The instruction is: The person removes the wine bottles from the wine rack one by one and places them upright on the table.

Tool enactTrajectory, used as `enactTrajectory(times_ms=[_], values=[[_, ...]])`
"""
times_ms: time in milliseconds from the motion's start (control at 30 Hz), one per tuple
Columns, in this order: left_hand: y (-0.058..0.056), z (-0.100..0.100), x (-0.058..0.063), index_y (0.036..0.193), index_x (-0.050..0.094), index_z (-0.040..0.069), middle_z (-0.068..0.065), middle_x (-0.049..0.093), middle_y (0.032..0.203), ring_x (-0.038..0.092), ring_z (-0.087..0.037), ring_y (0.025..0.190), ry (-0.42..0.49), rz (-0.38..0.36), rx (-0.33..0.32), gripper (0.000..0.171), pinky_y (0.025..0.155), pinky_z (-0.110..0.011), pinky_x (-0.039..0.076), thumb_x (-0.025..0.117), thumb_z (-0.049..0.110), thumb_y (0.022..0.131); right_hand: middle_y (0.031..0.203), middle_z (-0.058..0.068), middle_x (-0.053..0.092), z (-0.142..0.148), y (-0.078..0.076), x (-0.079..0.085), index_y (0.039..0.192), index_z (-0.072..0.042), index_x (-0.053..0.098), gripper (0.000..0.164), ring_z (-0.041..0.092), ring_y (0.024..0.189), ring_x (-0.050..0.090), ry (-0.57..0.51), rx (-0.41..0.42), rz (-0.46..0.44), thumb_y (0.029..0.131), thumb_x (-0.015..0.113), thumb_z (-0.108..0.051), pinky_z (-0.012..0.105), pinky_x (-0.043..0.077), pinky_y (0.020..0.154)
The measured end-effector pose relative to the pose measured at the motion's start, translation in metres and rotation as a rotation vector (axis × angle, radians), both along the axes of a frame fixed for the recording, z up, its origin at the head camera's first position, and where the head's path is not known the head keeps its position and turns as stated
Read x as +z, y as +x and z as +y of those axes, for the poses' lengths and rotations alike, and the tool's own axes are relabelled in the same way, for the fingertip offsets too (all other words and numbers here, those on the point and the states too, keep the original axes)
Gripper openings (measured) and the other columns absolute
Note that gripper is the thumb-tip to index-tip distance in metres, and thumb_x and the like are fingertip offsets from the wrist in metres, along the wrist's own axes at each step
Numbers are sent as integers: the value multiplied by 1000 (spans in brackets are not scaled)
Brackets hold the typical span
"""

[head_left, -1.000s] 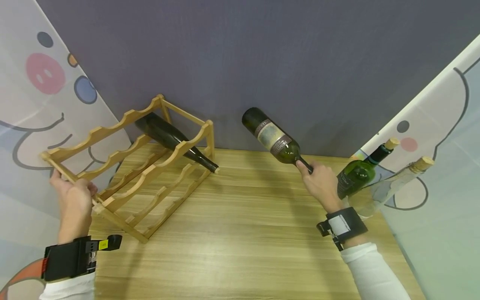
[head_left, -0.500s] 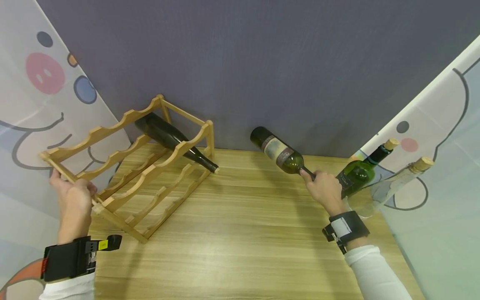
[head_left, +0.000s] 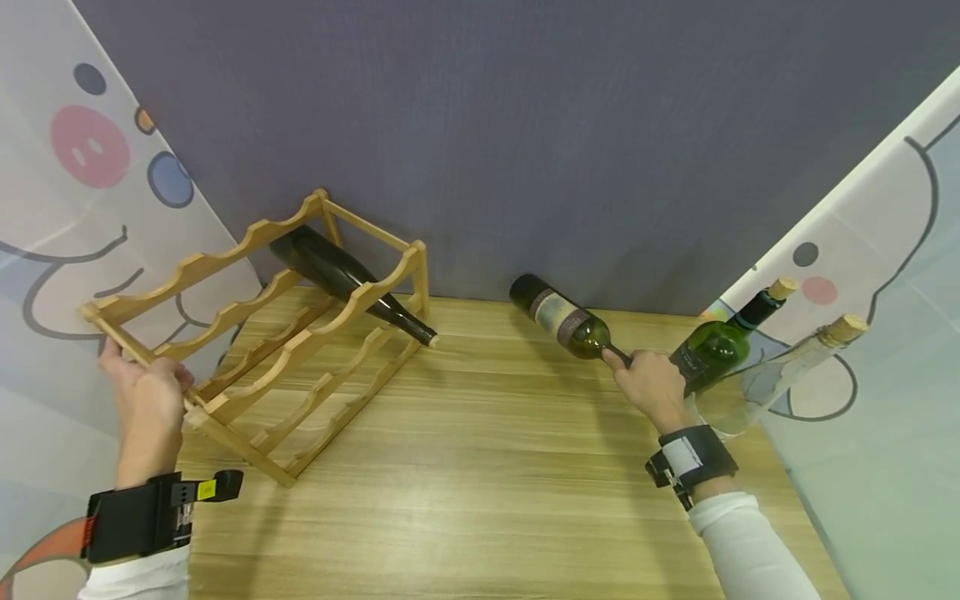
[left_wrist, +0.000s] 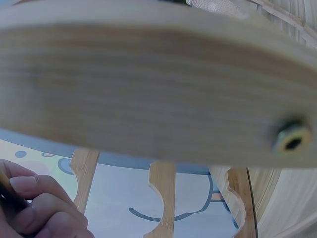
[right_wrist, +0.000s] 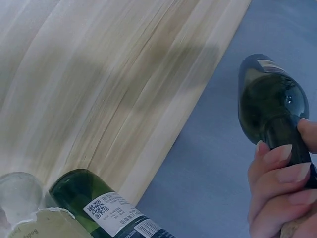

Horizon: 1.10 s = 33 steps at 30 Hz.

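Note:
My left hand grips the near-left end rail of a slatted wooden wine rack. In the left wrist view its curled fingers show below a broad wooden bar. A dark wine bottle lies across the rack's top tier, its corked neck pointing toward the front right. My right hand holds a labelled green wine bottle by the neck, fingers wrapped round it in the right wrist view. This bottle slants with its base toward the back wall, low over the table's rear edge.
A green wine bottle and a clear corked bottle stand close together at the right, beside my right hand. A grey wall rises behind the wooden table. Cartoon-printed panels flank both sides.
The bottle in my right hand has come down toward the table, its base dropping lower and slightly right. My left hand and the rack have stayed put.

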<state>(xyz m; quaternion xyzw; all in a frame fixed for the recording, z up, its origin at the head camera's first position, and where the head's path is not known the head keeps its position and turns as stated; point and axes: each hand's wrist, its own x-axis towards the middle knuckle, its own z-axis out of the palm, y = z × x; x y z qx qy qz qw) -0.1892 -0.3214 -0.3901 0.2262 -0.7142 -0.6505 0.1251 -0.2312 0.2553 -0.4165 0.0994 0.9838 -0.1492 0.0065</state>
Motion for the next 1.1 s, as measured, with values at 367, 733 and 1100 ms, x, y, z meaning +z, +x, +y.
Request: enactTrajectory(times_ms=[367,733,1100], values=[[-1,1,1,156,-12,31,7,34,108,41,-9,74,-1,-1,13,79,69,-17,39,30,3,96,64,10,56,0,2,-2,63,-8,54,60,28,60,56,-2,-14,4,96,47,-58,37,38,48],[0,0,0,156,-12,31,6,36,106,41,-11,74,15,20,4,79,70,-19,37,30,3,96,60,9,54,-2,5,-3,56,-10,50,60,27,56,54,5,-7,0,95,51,-55,35,38,46],[-1,1,0,156,-10,30,6,34,107,40,-11,73,-13,18,15,79,69,-20,36,30,3,94,58,8,55,-5,6,-5,54,-11,49,59,26,56,54,30,-1,-26,94,53,-54,36,40,48]])
